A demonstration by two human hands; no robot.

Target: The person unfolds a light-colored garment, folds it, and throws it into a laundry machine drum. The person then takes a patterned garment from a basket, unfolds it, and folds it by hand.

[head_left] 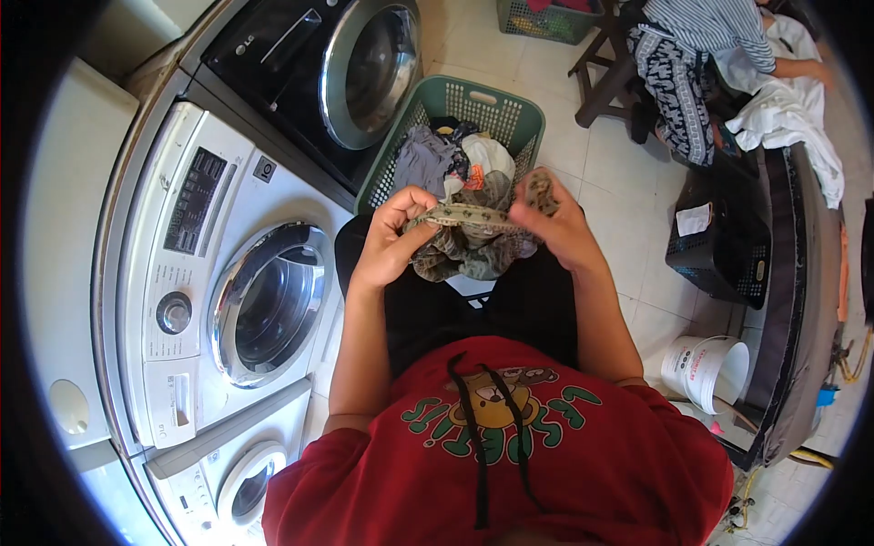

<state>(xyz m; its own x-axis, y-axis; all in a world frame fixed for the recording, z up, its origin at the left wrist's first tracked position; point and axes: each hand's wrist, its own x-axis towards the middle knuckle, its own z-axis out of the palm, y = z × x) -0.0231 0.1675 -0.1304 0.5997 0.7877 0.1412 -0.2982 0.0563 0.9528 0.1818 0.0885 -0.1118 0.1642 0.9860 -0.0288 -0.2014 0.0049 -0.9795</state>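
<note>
A camouflage-patterned garment [473, 255] is stretched between my two hands above my lap. My left hand [393, 241] pinches one end of its band-like edge between thumb and fingers. At the band's other end, my right hand [557, 226] grips the cloth, with a bunched piece of the same fabric over its fingers, which are partly hidden. The rest of the garment hangs in loose folds below the band. Just beyond stands a green laundry basket [517, 114] holding several clothes, among them a grey piece [421, 159] and a whitish piece [490, 155].
On the left are a white front-loading washer [187, 273] and a black machine [273, 45] with its round door [369, 73] beside the basket. A seated person [683, 55] handles white cloth [787, 118] at right. A black basket [719, 246] and white bucket [696, 369] stand nearer.
</note>
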